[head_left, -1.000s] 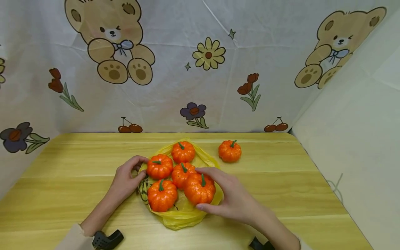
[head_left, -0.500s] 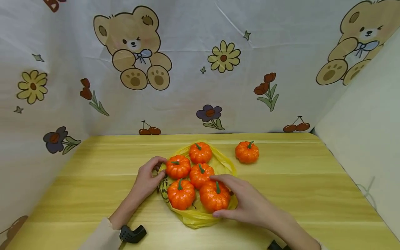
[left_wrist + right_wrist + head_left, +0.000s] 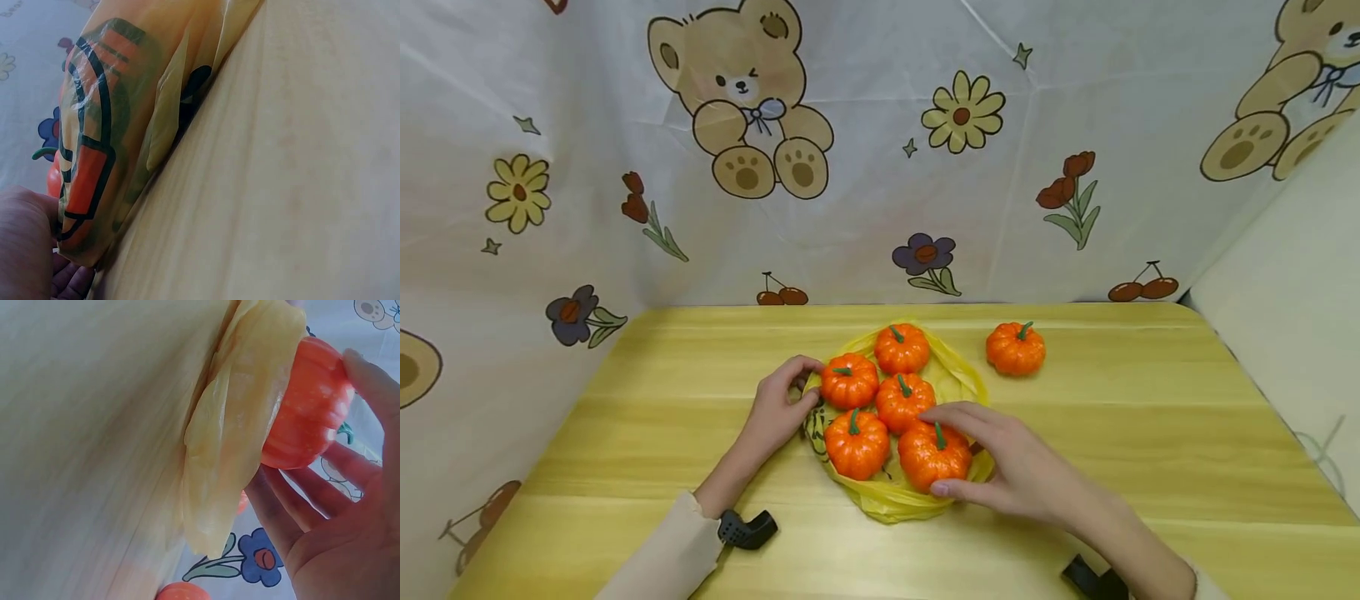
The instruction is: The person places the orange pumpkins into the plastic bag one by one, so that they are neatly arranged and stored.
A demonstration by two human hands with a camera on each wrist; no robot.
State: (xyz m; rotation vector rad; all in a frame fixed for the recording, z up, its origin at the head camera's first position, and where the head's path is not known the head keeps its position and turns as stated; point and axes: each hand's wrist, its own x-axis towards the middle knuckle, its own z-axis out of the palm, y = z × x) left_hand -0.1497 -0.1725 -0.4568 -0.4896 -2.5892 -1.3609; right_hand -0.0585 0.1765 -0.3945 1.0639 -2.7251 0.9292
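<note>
Small orange pumpkins with green stems sit in an open yellow plastic bag (image 3: 891, 505) on the table. My left hand (image 3: 778, 408) pinches the bag's left rim, beside the left pumpkin (image 3: 849, 385); in the left wrist view the thumb lies against the printed bag side (image 3: 94, 156) and some fingertips show below it. My right hand (image 3: 1026, 467) holds the front-right pumpkin (image 3: 928, 460) between thumb and fingers, inside the bag's right edge. In the right wrist view that pumpkin (image 3: 309, 406) stands partly above the yellow rim, with its underside hidden by the bag.
Another pumpkin (image 3: 1015, 350) stands outside the bag, at its back right. The wooden table (image 3: 1112, 433) meets a patterned cloth (image 3: 850, 167) at the back and a white side wall (image 3: 1300, 333) on the right.
My right hand has lowered the pumpkin slightly into the front right of the bag. The left hand keeps its place at the rim. The head view has swung left.
</note>
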